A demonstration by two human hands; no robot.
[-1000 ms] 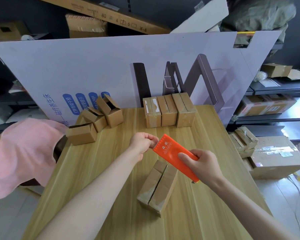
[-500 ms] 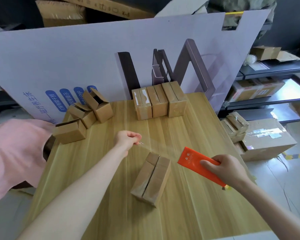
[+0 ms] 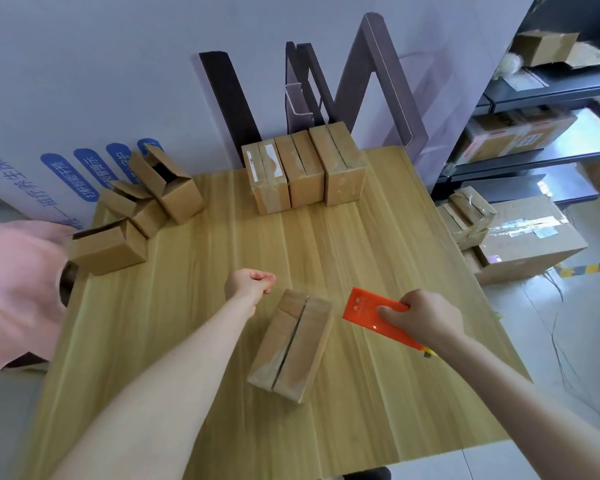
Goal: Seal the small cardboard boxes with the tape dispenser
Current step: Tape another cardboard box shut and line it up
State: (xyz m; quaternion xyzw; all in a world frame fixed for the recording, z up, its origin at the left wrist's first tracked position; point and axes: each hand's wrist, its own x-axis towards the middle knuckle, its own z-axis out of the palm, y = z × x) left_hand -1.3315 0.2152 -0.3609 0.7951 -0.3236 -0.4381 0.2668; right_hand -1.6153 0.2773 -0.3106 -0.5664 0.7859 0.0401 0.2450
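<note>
While the right hand [image 3: 425, 318] grips the orange tape dispenser [image 3: 371, 311] by its near end, the free end points at the small box [image 3: 293, 344], near it but not touching. The box lies mid-table [image 3: 187, 323] between both hands, flap seam up. The left hand [image 3: 248, 285] is curled just up-left of the box, thumb against forefinger; can't tell if it's pinching tape. Three closed boxes [image 3: 303, 171] stand in a row at the back edge, with open boxes [image 3: 136, 209] back-left.
</note>
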